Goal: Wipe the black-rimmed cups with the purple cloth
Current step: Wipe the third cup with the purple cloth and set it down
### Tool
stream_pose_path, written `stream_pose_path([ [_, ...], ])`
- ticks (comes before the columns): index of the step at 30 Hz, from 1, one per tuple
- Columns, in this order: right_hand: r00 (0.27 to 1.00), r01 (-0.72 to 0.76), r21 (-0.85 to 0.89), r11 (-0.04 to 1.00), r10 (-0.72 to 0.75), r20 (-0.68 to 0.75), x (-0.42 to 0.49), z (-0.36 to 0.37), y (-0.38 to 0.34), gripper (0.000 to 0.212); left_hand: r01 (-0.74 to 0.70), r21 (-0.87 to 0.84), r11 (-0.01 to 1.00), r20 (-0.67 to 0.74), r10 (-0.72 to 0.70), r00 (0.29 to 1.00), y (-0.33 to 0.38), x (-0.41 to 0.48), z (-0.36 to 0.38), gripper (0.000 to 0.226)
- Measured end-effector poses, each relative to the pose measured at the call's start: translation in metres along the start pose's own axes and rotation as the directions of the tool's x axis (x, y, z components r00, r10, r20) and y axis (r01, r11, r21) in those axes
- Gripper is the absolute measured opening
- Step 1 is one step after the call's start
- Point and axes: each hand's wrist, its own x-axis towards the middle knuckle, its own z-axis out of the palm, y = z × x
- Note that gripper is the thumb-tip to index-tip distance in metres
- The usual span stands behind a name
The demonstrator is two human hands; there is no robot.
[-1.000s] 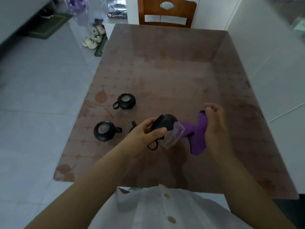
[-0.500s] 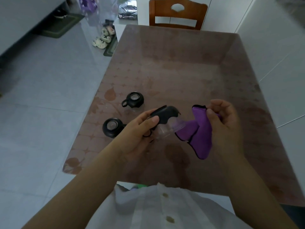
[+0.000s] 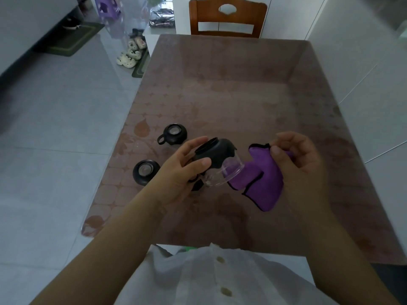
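Note:
My left hand (image 3: 182,172) grips a glass cup with a black rim (image 3: 218,161), held on its side above the table with the clear base pointing right. My right hand (image 3: 297,164) holds the purple cloth (image 3: 262,179), black-edged, bunched against the cup's clear base. Two more black-rimmed cups stand on the table to the left: one (image 3: 174,134) further away with its handle to the left, one (image 3: 145,171) nearer, beside my left wrist. A dark part of another cup (image 3: 196,186) peeks out under my left hand.
The brown patterned table (image 3: 231,95) stretches ahead, its left edge just beyond the cups. A wooden chair (image 3: 228,18) stands at the far end. Slippers (image 3: 130,56) and a mat lie on the tiled floor to the left.
The cup has stayed in my left hand. My right hand has shifted the cloth, and its folded edge now lies against the cup's clear base.

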Motion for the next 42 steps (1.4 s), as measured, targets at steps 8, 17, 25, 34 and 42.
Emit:
stream_pose_path([
  [8, 0.96, 0.237, -0.222, 0.946, -0.192, 0.205, -0.022, 0.026, 0.004, 0.019, -0.04, 0.057, 0.998, -0.033, 0.042, 0.999, -0.007, 0.001, 0.01, 0.06],
  [17, 0.995, 0.082, -0.188, 0.979, -0.091, -0.037, -0.004, 0.005, 0.01, 0.023, -0.061, 0.15, 0.987, -0.045, 0.069, 0.997, -0.003, 0.0, 0.014, 0.056],
  [25, 0.976, 0.207, -0.207, 0.956, -0.187, 0.111, -0.018, 0.015, -0.008, 0.023, 0.008, 0.194, 0.981, -0.142, 0.02, 0.99, -0.004, -0.004, 0.02, 0.085],
  [34, 0.96, 0.254, -0.331, 0.909, -0.195, 0.202, -0.021, 0.016, -0.004, 0.021, -0.005, 0.268, 0.963, -0.169, 0.052, 0.984, -0.002, -0.006, 0.021, 0.064],
  [42, 0.99, 0.13, -0.094, 0.987, -0.134, -0.034, -0.007, 0.012, -0.017, 0.019, -0.038, 0.292, 0.956, -0.13, 0.079, 0.988, 0.002, -0.011, 0.024, 0.063],
])
